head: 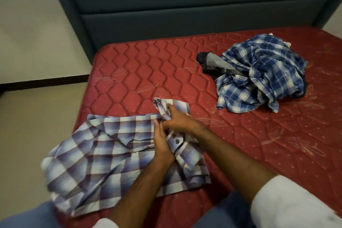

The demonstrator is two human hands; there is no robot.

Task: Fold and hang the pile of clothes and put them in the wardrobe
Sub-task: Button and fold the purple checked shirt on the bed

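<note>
A purple and white plaid shirt (103,153) lies spread over the near left corner of the red mattress (140,72), its left part hanging off the edge. My left hand (162,144) lies along the shirt's button strip, fingers mostly straight and pressing the cloth. My right hand (177,118) grips a bunched fold of the same shirt near its far edge. A pile of clothes (262,74) sits at the far right of the mattress: a crumpled blue plaid shirt on top and a dark garment (211,61) poking out at its left.
A dark teal padded headboard (166,5) stands behind the mattress. Pale floor (37,116) runs along the left side, with a wall and dark skirting beyond. My knees in blue trousers show at the bottom edge.
</note>
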